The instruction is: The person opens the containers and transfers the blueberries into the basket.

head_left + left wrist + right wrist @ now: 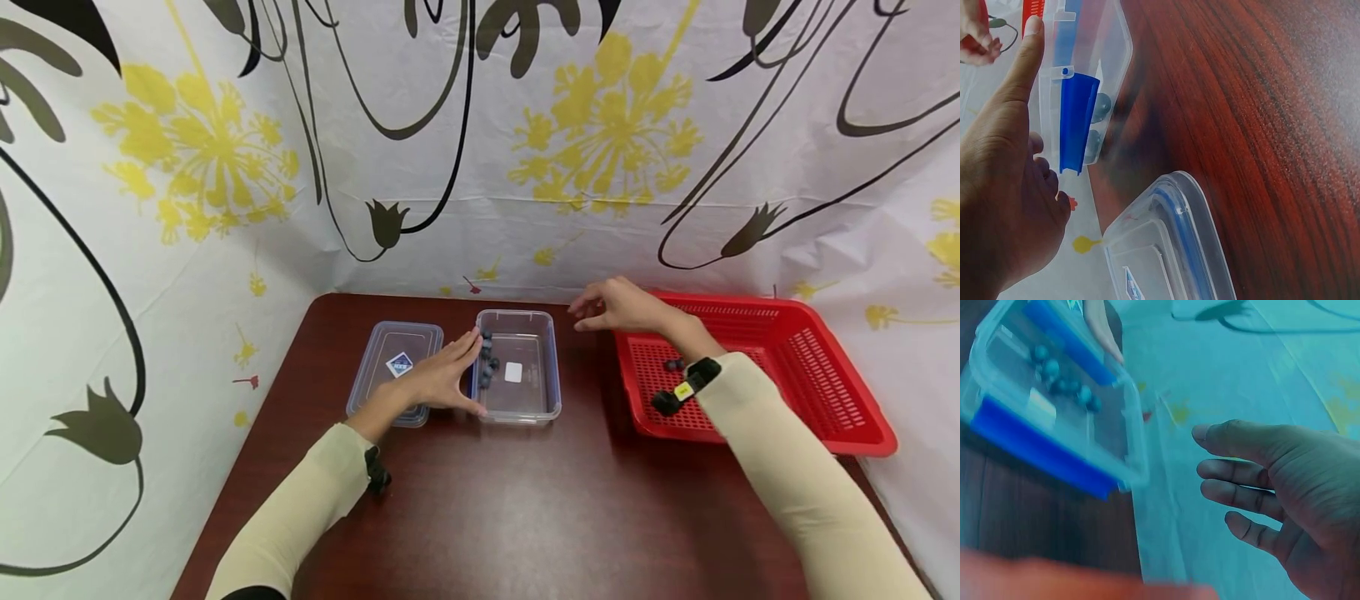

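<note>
- Clear container (pixel 519 368): open plastic box near the middle of the dark wooden table (pixel 487 517); a cluster of small dark balls (pixel 487 360) lies inside, along its left wall.
- Left hand (pixel 442 377): fingers straight and spread, pressed flat against the left wall of the container, thumb along the near corner; it holds nothing (the left wrist view shows the palm beside the blue clip of that wall).
- Lid (pixel 395 367): lies flat just left of the container, partly under the left hand.
- Right hand (pixel 618 304): hovers right of the container, above the near-left rim of the red basket (pixel 862 417); fingers loosely curved and parted, nothing visible between them.
- Loose ball (pixel 673 364): dark, rests on the basket floor, well right of the container.
- Advice, as a judgement: steady the container with the flat left palm so it cannot slide, and release each ball low over the open box, lest it bounce out.
</note>
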`<state>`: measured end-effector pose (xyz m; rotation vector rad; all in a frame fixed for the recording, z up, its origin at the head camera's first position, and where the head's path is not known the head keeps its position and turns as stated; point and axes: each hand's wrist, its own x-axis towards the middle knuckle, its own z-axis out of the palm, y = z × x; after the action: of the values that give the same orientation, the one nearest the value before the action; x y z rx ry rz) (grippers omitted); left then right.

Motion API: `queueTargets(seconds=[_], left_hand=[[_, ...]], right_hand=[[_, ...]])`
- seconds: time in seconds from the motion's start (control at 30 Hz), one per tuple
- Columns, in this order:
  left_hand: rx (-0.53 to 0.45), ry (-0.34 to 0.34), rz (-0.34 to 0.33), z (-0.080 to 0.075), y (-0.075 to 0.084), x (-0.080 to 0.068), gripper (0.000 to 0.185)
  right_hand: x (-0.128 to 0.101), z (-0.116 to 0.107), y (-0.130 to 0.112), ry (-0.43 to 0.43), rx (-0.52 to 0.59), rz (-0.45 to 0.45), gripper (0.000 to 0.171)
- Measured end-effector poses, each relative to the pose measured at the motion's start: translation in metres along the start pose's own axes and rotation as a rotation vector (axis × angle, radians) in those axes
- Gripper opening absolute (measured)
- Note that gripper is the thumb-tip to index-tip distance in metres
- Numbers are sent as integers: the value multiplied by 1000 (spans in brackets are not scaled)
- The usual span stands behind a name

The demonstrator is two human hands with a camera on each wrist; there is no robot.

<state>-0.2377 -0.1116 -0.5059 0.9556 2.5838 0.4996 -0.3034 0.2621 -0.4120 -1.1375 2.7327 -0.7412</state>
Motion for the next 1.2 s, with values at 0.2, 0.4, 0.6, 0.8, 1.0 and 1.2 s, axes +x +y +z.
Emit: queueTargets(seconds=[0.2,0.4,0.6,0.8,1.0,1.2], left_hand=[[1,4,3,1,0,1,133],[17,0,-3,0,-1,4,134],[23,4,-9,0,-2,2,134],[15,-8,-10,2,-2,2,134],[17,5,-7,2,-2,2,133],[27,10,6,2,-2,2,134]], right_hand=[[31,25,-17,-44,53,-30,22],[56,56,-22,-113,75,-45,23],[73,87,-26,-186,80,-24,28],[80,110,-25,-231,92,4,29],[84,126,-24,-240,86,22,24],[85,132,-24,-234,57,51,20]])
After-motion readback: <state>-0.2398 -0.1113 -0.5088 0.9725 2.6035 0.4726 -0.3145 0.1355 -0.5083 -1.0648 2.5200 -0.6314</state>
